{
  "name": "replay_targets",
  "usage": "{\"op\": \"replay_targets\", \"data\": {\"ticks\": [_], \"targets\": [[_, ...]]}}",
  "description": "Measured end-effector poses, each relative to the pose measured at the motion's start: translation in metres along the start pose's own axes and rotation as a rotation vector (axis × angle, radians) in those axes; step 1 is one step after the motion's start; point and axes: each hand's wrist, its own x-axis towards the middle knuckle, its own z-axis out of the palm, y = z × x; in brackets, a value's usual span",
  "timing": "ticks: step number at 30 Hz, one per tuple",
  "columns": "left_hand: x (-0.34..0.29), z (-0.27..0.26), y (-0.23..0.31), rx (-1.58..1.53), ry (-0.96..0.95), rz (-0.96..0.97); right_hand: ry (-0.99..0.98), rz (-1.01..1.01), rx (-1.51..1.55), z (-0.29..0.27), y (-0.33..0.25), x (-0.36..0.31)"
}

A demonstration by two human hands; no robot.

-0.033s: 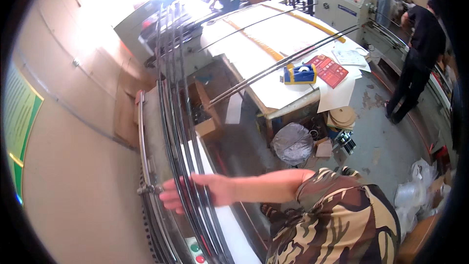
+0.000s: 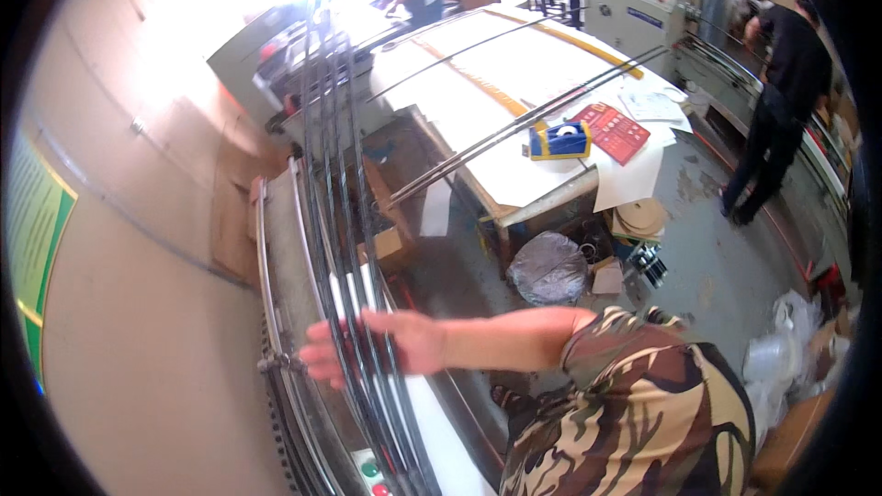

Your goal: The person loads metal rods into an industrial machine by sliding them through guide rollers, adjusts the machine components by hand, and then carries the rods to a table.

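My right hand [image 2: 400,342] reaches in from the right, its forearm bare below a camouflage sleeve. The fingers stretch out toward the wall, with the thumb on the far side. Several long, thin, shiny black rods [image 2: 397,445] cross the hand and run from the bottom edge toward the bright far end. They pass in front of the fingers, and the hand touches or nearly touches them without wrapping round them. Beneath the rods lies a long white sheet or board [image 2: 441,436]. My left hand is out of view.
A metal rail [image 2: 266,266] runs along the wall side, with a green push button [image 2: 370,469] near the bottom. A white-topped table [image 2: 514,165] carries more rods, a blue-yellow tape dispenser [image 2: 560,140] and a red sheet [image 2: 614,133]. Another person [image 2: 790,83] stands at the right.
The view has shifted slightly. The black rods sit a little more spread, with white showing between them near my hand. My right hand keeps nearly the same pose.
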Motion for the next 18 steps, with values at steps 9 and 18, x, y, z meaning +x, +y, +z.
{"op": "replay_targets", "data": {"ticks": [9,18], "targets": [[0.125,-0.052,0.075,-0.018,-0.03,0.194,0.454,-0.401,-0.383,-0.015,-0.229,-0.025],[0.307,-0.054,0.238,0.138,0.068,0.57,0.821,-0.782,-0.482,-0.1,-0.421,-0.106]]}}
